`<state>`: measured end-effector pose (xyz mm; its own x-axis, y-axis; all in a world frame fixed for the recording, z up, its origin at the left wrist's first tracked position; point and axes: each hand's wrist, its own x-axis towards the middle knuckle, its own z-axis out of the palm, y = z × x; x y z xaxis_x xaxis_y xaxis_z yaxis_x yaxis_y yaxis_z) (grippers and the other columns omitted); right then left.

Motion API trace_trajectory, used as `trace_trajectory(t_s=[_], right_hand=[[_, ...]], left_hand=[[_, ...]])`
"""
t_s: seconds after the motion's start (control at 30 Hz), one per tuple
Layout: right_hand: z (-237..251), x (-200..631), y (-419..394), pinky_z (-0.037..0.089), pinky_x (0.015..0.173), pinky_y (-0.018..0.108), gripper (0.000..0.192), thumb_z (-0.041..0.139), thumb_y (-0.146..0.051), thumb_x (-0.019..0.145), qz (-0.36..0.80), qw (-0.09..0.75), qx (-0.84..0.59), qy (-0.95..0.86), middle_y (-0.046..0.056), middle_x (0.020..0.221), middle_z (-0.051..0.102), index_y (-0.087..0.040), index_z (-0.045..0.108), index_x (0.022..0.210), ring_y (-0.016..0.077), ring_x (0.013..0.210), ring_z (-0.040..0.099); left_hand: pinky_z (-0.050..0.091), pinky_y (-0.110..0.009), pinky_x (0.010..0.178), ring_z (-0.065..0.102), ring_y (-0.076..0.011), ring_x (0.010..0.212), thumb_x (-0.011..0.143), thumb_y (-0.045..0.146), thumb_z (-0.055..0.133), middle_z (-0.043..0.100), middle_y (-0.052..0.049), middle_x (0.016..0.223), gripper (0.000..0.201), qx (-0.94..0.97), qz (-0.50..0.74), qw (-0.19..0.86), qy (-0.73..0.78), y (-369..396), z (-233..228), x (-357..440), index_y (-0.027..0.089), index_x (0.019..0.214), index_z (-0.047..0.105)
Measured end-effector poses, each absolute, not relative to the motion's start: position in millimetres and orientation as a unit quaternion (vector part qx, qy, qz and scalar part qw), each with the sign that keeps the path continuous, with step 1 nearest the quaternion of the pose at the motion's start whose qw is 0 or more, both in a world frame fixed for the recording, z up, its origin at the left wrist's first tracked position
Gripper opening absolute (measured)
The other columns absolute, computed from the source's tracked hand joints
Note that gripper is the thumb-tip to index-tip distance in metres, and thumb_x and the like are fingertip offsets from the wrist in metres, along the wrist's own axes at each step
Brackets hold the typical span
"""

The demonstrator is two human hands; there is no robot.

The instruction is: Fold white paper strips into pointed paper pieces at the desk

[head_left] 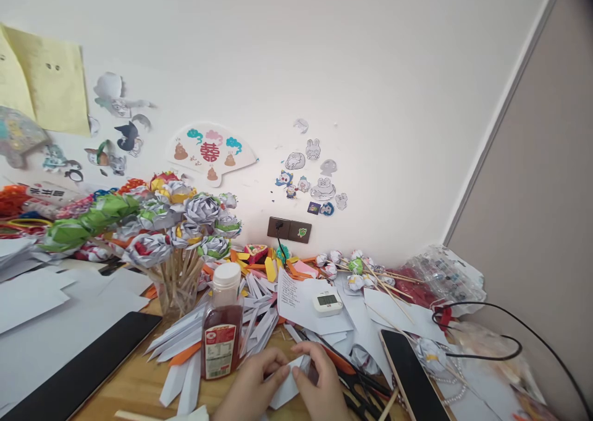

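Both hands sit at the bottom edge of the view, working one small piece of white paper (291, 381) on the wooden table (139, 384). Left hand (252, 387) has its fingers curled over the paper's left part, pinching it; right hand (322, 387) presses down on the right part with fingertips bent, thumb tucked under as far as can be seen. Neither hand is spread wide: both are closed narrowly on the sheet.

That paper looks thin, light and easily creased, so it will likely bend at any touch and tear if pulled hard; the edges and a fold line seem the best places to grip, with fingertips only.

Just left of the hands stands a bottle (223, 331) of red-brown liquid with a white cap, among folded paper strips (185, 340). Behind it a glass (178, 297) holds paper flowers (185, 223) on sticks. A small timer (327, 301) lies on loose sheets, scissors (359, 387) lie just right of the hands, and a phone (410, 378) rests further right
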<state>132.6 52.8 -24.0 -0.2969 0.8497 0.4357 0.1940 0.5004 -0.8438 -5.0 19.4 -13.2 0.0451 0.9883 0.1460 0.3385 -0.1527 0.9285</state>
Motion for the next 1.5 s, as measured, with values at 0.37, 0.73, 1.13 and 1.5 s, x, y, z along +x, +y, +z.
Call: trace_trajectory(t_s=[0.37, 0.73, 1.13, 1.5], right_hand=[[-29.0, 132.9, 58.1, 0.044, 0.066, 0.025, 0.023, 0.046, -0.011, 0.066, 0.418, 0.473, -0.358, -0.687, 0.004, 0.081, 0.061, -0.016, 0.059, 0.085, 0.0178, 0.074, 0.056], [-22.6, 130.5, 54.2, 0.045, 0.062, 0.024, 0.016, 0.049, -0.015, 0.068, 0.374, 0.464, -0.370, -0.713, 0.006, 0.076, 0.064, -0.016, 0.062, 0.078, 0.0187, 0.070, 0.058], [-22.5, 131.4, 54.1, 0.042, 0.058, 0.022, 0.009, 0.052, -0.014, 0.068, 0.315, 0.473, -0.369, -0.736, 0.003, 0.066, 0.060, -0.016, 0.061, 0.068, 0.0159, 0.064, 0.055], [-23.8, 131.3, 53.9, 0.041, 0.056, 0.021, 0.009, 0.051, -0.019, 0.070, 0.304, 0.472, -0.350, -0.750, 0.002, 0.065, 0.059, -0.016, 0.059, 0.067, 0.0146, 0.061, 0.054]], left_hand=[[0.031, -0.019, 0.050, 0.039, -0.0105, 0.054, 0.071, 0.039, 0.045, 0.042, 0.005, 0.056, 0.025, 0.599, 0.454, 0.361, 0.552, 18.3, -8.6, -5.8, 0.016, 0.063, 0.049], [0.034, -0.019, 0.053, 0.043, -0.0109, 0.056, 0.073, 0.037, 0.047, 0.049, 0.003, 0.056, 0.025, 0.625, 0.429, 0.340, 0.557, 21.7, -15.9, -5.6, 0.015, 0.065, 0.055], [0.038, -0.020, 0.057, 0.050, -0.0127, 0.061, 0.073, 0.034, 0.047, 0.059, 0.000, 0.064, 0.023, 0.631, 0.422, 0.358, 0.544, 20.0, -8.0, -4.8, 0.015, 0.072, 0.059], [0.038, -0.021, 0.057, 0.051, -0.0136, 0.063, 0.075, 0.040, 0.042, 0.059, -0.001, 0.064, 0.031, 0.641, 0.424, 0.327, 0.549, 16.6, -9.8, -3.6, 0.015, 0.066, 0.058]])
